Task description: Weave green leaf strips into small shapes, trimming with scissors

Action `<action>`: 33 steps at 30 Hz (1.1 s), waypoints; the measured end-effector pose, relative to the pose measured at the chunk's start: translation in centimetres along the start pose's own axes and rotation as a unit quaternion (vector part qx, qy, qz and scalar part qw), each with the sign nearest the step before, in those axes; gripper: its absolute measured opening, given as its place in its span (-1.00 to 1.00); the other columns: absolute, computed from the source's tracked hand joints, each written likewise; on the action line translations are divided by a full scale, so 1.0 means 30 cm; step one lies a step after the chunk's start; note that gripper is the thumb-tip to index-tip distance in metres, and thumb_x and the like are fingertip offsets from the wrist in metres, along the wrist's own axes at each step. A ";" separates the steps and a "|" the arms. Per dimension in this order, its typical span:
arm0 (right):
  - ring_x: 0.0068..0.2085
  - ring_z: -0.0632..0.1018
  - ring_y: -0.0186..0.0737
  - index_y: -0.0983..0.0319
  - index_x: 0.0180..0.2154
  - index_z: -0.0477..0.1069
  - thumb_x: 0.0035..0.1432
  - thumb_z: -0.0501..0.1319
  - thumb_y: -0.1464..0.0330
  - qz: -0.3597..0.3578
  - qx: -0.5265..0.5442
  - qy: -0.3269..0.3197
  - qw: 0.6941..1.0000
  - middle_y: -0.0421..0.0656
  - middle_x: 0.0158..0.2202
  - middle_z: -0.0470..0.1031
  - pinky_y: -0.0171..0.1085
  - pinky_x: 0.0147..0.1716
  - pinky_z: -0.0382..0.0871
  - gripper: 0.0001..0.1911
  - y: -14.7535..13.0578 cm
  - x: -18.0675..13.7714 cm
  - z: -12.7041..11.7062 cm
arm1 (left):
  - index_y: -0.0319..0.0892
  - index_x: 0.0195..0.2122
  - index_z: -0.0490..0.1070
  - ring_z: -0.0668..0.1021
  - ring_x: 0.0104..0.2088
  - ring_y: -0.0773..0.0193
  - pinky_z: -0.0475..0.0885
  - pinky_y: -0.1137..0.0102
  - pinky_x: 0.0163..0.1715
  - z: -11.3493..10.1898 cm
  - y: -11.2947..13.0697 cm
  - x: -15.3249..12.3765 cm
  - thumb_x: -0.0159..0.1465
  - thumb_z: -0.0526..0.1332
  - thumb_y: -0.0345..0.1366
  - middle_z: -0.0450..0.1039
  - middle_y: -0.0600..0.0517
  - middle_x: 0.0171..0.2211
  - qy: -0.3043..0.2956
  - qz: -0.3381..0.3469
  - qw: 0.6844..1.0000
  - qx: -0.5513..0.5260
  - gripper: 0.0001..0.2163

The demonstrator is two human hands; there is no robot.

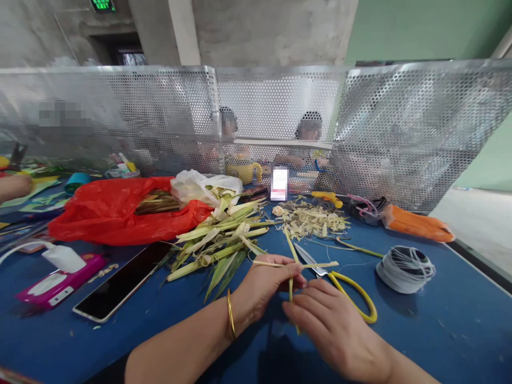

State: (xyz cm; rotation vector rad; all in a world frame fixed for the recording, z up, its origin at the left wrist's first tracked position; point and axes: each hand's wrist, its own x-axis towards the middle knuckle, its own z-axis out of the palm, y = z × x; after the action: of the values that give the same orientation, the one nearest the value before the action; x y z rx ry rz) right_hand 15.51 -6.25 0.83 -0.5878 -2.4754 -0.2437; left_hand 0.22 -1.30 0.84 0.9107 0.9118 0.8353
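My left hand (264, 285), with a gold bangle at the wrist, pinches two pale green plant strips (320, 265) where they cross. One strip lies sideways and the other runs up and down. My right hand (338, 328) is closed around the lower part of the upright strip, its fingertips partly hidden, close below the left thumb. Just beyond the hands lie scissors (352, 293) with yellow handles, blades apart. A spool of clear line (405, 269) stands to the right. Husk-like green leaves (222, 242) are heaped left of the hands.
Dry scraps (316, 220) lie behind the scissors. A red plastic bag (104, 213), black-screened phone (124, 282) and magenta power strip (64, 280) fill the left side. An orange packet (418, 224) lies at right. A perforated metal screen (276, 96) borders the blue table; people sit behind it.
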 end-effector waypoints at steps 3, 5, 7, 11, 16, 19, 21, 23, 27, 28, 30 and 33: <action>-0.18 0.51 -0.15 0.29 -0.03 0.33 0.30 0.05 0.41 0.113 -0.080 0.054 0.989 -0.02 -0.19 0.53 -0.16 -0.14 0.28 -0.76 0.048 -0.005 -0.013 | -0.29 -0.45 0.48 0.50 -0.52 0.35 0.38 0.44 -0.40 -0.013 0.014 0.005 -0.12 0.46 -0.13 0.48 0.02 -0.55 0.004 0.005 1.000 0.009 -0.65; -0.18 0.50 -0.11 0.25 -0.09 0.38 0.30 0.07 0.33 0.201 -0.130 0.045 0.970 -0.02 -0.20 0.52 -0.14 -0.14 0.24 -0.79 0.080 -0.011 -0.015 | -0.28 -0.44 0.47 0.52 -0.50 0.31 0.40 0.41 -0.38 -0.020 0.022 0.006 -0.13 0.46 -0.14 0.48 0.02 -0.55 -0.002 0.002 1.000 0.025 -0.65; -0.31 0.49 -0.17 0.22 -0.27 0.42 0.33 0.03 0.32 0.240 -0.125 -0.007 0.963 -0.11 -0.36 0.51 -0.17 -0.18 0.22 -0.78 0.097 -0.016 -0.007 | -0.28 -0.43 0.46 0.52 -0.48 0.29 0.40 0.41 -0.39 -0.025 0.025 0.007 -0.11 0.44 -0.11 0.47 0.03 -0.54 -0.007 -0.008 0.999 0.042 -0.65; -0.44 0.44 -0.26 0.22 -0.42 0.33 0.35 -0.03 0.38 0.258 -0.072 -0.052 0.962 -0.19 -0.49 0.43 -0.24 -0.26 0.20 -0.70 0.081 -0.018 0.028 | -0.28 -0.39 0.45 0.50 -0.49 0.32 0.38 0.42 -0.44 -0.029 0.008 0.014 -0.06 0.41 -0.08 0.45 0.05 -0.51 -0.022 -0.018 0.997 0.072 -0.63; -0.43 0.47 -0.23 0.18 -0.41 0.28 0.31 0.02 0.37 0.304 -0.013 -0.060 0.951 -0.21 -0.48 0.46 -0.29 -0.40 0.17 -0.78 0.051 -0.016 0.051 | -0.30 -0.37 0.45 0.45 -0.55 0.38 0.33 0.46 -0.50 -0.023 -0.010 0.021 -0.02 0.36 -0.08 0.44 0.06 -0.53 -0.010 0.009 0.990 0.139 -0.64; -0.48 0.40 -0.26 0.18 -0.50 0.22 0.31 -0.01 0.38 0.325 0.011 -0.067 0.943 -0.24 -0.56 0.38 -0.31 -0.44 0.12 -0.71 0.051 -0.016 0.041 | -0.29 -0.41 0.46 0.44 -0.56 0.38 0.30 0.49 -0.54 -0.020 0.000 0.021 0.01 0.33 -0.11 0.42 0.06 -0.56 -0.006 0.017 0.985 0.173 -0.70; -0.51 0.34 -0.30 0.19 -0.54 0.16 0.30 -0.01 0.36 0.346 0.045 -0.073 0.934 -0.26 -0.58 0.31 -0.32 -0.47 0.08 -0.68 0.051 -0.014 0.029 | -0.28 -0.43 0.46 0.44 -0.56 0.39 0.27 0.50 -0.57 -0.022 0.008 0.023 0.01 0.32 -0.12 0.42 0.07 -0.57 -0.005 0.008 0.984 0.178 -0.71; -0.53 0.27 -0.34 0.19 -0.56 0.10 0.28 0.01 0.34 0.369 0.091 -0.079 0.922 -0.28 -0.60 0.24 -0.33 -0.50 0.04 -0.66 0.048 -0.010 0.020 | -0.27 -0.43 0.46 0.42 -0.59 0.41 0.21 0.52 -0.61 -0.027 0.016 0.025 0.01 0.32 -0.12 0.42 0.08 -0.57 -0.005 -0.001 0.983 0.183 -0.72; -0.54 0.18 -0.38 0.20 -0.58 0.02 0.26 0.02 0.33 0.398 0.172 -0.088 0.897 -0.32 -0.62 0.12 -0.36 -0.54 0.00 -0.64 0.041 0.001 0.009 | -0.27 -0.43 0.47 0.32 -0.63 0.47 0.08 0.52 -0.64 -0.038 0.022 0.025 0.00 0.32 -0.12 0.41 0.09 -0.56 -0.011 0.000 0.984 0.179 -0.72; -0.54 0.17 -0.38 0.20 -0.58 0.01 0.25 0.02 0.34 0.394 0.180 -0.093 0.897 -0.32 -0.62 0.11 -0.36 -0.54 0.00 -0.64 0.040 0.004 0.005 | -0.27 -0.44 0.47 0.30 -0.63 0.48 0.07 0.52 -0.63 -0.040 0.023 0.024 0.00 0.33 -0.12 0.41 0.09 -0.56 -0.019 0.000 0.985 0.173 -0.72; -0.55 0.16 -0.39 0.20 -0.58 0.03 0.24 0.03 0.36 0.373 0.189 -0.110 0.902 -0.33 -0.62 0.11 -0.35 -0.55 -0.02 -0.65 0.040 0.008 -0.006 | -0.27 -0.48 0.46 0.24 -0.63 0.49 0.04 0.51 -0.62 -0.042 0.024 0.022 -0.01 0.33 -0.12 0.40 0.10 -0.57 -0.046 0.001 0.986 0.162 -0.73; -0.55 0.18 -0.38 0.20 -0.58 0.10 0.28 0.00 0.34 0.346 0.181 -0.089 0.916 -0.31 -0.61 0.16 -0.35 -0.54 0.01 -0.64 0.046 0.005 -0.036 | -0.26 -0.54 0.46 0.17 -0.63 0.49 -0.02 0.50 -0.62 -0.043 0.030 0.017 0.06 0.27 -0.06 0.39 0.10 -0.59 -0.085 0.002 0.984 0.159 -0.69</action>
State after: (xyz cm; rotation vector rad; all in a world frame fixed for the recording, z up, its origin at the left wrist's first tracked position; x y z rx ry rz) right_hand 16.56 -5.29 1.85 -1.3009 -2.2161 0.5524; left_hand -0.95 -0.15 1.09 1.2423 0.9078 0.6129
